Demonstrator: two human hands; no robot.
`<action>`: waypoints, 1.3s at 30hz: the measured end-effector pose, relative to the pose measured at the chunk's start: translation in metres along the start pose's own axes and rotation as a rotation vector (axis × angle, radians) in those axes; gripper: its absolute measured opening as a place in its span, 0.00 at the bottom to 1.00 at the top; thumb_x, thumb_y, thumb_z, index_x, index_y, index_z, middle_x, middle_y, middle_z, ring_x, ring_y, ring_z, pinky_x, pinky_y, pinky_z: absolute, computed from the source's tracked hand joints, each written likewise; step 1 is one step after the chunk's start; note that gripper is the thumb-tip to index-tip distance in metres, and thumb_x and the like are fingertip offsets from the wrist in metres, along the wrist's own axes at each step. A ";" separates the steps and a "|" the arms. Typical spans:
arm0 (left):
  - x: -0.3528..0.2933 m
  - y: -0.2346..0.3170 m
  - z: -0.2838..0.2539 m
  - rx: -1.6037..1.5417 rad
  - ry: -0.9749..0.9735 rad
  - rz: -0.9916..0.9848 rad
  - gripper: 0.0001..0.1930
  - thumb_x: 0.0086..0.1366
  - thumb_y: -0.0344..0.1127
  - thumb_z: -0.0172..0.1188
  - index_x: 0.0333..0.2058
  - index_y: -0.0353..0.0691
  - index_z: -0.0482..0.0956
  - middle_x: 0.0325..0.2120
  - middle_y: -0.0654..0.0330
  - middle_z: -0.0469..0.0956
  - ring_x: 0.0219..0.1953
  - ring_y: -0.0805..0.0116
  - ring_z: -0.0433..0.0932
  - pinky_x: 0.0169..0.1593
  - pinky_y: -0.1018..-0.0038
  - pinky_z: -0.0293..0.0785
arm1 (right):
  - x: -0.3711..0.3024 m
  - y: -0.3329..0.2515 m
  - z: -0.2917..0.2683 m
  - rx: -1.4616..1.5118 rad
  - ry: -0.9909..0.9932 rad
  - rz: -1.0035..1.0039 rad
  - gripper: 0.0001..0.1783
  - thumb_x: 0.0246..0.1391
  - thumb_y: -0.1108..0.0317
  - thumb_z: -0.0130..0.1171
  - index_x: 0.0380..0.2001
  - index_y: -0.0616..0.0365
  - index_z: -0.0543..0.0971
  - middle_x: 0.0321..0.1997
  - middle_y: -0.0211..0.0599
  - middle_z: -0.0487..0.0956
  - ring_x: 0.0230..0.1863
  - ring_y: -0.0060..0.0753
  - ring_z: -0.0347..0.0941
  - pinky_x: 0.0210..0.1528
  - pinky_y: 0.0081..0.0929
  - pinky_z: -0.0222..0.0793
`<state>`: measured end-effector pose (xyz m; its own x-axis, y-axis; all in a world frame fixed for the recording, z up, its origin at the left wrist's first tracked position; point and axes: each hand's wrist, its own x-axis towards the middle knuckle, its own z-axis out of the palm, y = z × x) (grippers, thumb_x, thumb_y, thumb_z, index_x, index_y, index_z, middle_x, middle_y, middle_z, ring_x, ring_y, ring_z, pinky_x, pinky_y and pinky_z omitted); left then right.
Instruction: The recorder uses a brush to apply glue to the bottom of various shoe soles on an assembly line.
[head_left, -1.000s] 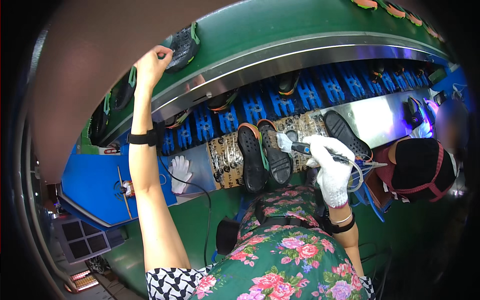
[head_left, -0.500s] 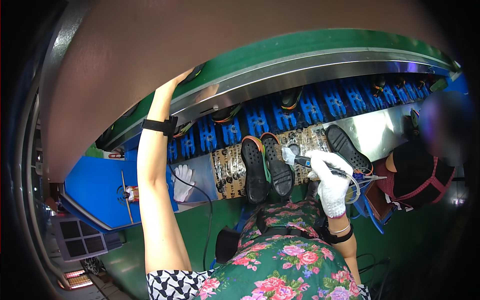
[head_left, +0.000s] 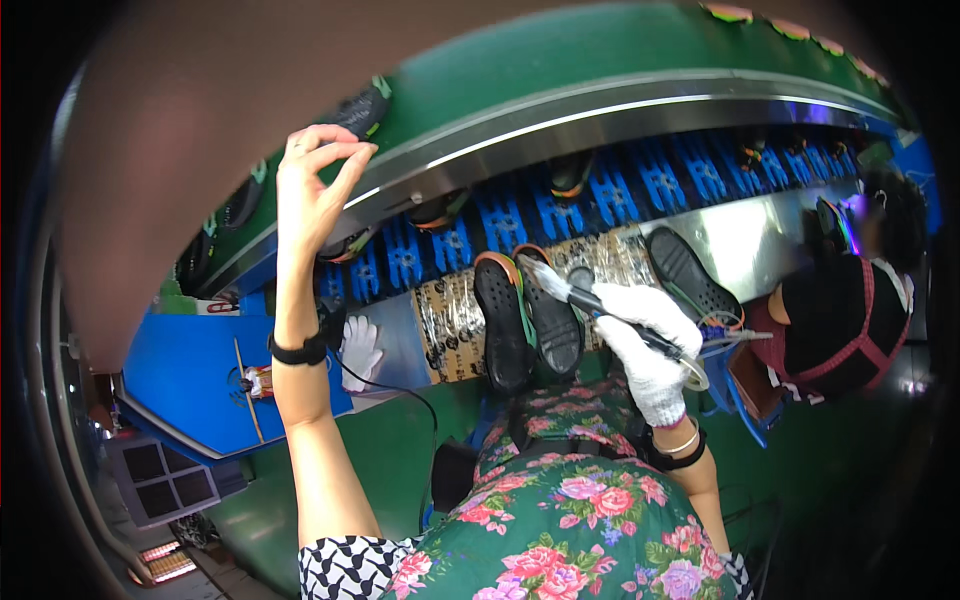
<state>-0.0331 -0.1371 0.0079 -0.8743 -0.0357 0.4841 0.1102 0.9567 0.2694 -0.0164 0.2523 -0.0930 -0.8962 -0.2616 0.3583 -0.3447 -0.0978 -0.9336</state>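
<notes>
My right hand (head_left: 650,340), in a white knit glove, grips a brush (head_left: 585,298) with a black handle and a clear tube. Its pale bristles are at the far end of a black shoe (head_left: 558,335) with small holes and orange trim. Close to its left lies the matching shoe (head_left: 505,335), edged in orange and green. My bare left hand (head_left: 318,185) is raised at the metal rail, fingers curved and holding nothing that I can see. Just beyond it sits a dark shoe (head_left: 362,110) with green parts on the green belt (head_left: 520,65).
Cardboard under clear tape (head_left: 440,330) covers part of the metal ledge. Another black shoe (head_left: 690,275) lies to the right. Blue holders (head_left: 505,225) line a track beyond. A white glove (head_left: 358,352) is beside my left forearm. A co-worker (head_left: 840,325) is at the right.
My left hand has drawn back from a shoe on the green belt, and its fingers now show. The brush tip has moved left and away from me on the right shoe of the pair.
</notes>
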 end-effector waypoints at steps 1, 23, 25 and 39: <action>-0.010 0.012 -0.002 -0.070 0.026 0.029 0.05 0.62 0.28 0.69 0.37 0.37 0.90 0.42 0.59 0.81 0.53 0.60 0.77 0.59 0.63 0.71 | 0.001 -0.009 0.003 0.039 -0.015 -0.012 0.13 0.45 0.83 0.72 0.38 0.63 0.88 0.41 0.44 0.87 0.43 0.38 0.84 0.48 0.34 0.79; -0.043 0.159 0.004 0.011 -0.370 0.542 0.28 0.37 0.35 0.78 0.44 0.56 0.89 0.47 0.70 0.76 0.57 0.59 0.71 0.69 0.44 0.56 | 0.006 -0.040 -0.014 -0.342 -0.518 -0.671 0.22 0.36 0.75 0.68 0.41 0.63 0.86 0.50 0.44 0.85 0.49 0.48 0.83 0.48 0.40 0.85; -0.046 0.156 0.005 0.057 -0.316 0.580 0.27 0.38 0.35 0.77 0.43 0.58 0.89 0.45 0.72 0.75 0.56 0.61 0.71 0.70 0.44 0.56 | 0.007 -0.040 -0.013 -0.341 -0.521 -0.675 0.22 0.36 0.75 0.68 0.41 0.63 0.86 0.51 0.45 0.84 0.49 0.48 0.82 0.48 0.40 0.85; -0.058 0.149 0.005 0.018 -0.248 0.555 0.19 0.38 0.39 0.79 0.34 0.60 0.91 0.35 0.77 0.73 0.47 0.66 0.72 0.69 0.44 0.57 | 0.004 -0.034 -0.007 -0.261 -0.548 -0.707 0.21 0.42 0.72 0.64 0.43 0.68 0.84 0.54 0.53 0.83 0.50 0.51 0.83 0.44 0.35 0.85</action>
<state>0.0315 0.0086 0.0157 -0.7728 0.5361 0.3397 0.5750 0.8179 0.0175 -0.0101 0.2618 -0.0600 -0.2200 -0.6466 0.7304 -0.8717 -0.2058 -0.4447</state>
